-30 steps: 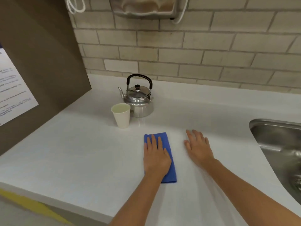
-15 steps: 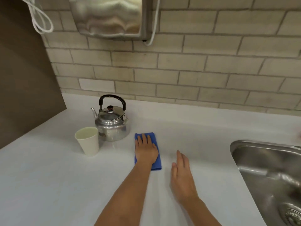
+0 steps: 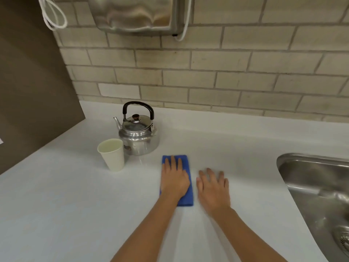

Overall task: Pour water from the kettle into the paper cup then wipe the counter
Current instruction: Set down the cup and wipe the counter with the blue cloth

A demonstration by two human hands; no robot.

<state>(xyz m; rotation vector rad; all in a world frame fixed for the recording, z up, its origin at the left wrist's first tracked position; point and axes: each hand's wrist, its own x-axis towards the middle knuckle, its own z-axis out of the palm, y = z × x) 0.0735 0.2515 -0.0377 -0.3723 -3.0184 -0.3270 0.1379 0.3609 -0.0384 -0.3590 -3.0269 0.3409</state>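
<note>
On the white counter (image 3: 56, 214), near its middle, the left hand (image 3: 174, 181) lies flat and palm-down on a folded blue cloth (image 3: 186, 197), fingers straight and slightly apart, covering most of the cloth so that only its far edge, right strip and near corner show. Just beside it, the right hand (image 3: 213, 190) rests palm-down on the bare counter with fingers spread, holding nothing; it does not touch the cloth. Both bare forearms run back toward the lower edge of the view. Beyond and to the left of the cloth stands a paper cup (image 3: 111, 154), upright, pale inside; whether it holds water cannot be told. Right behind the cup sits a metal kettle (image 3: 138, 137), lid on, black handle raised, spout pointing left. At the right edge a steel sink (image 3: 311, 186) is set into the counter. Behind it all rises a tiled wall (image 3: 226, 76), carrying a metal dispenser (image 3: 136, 14) at the top.
</note>
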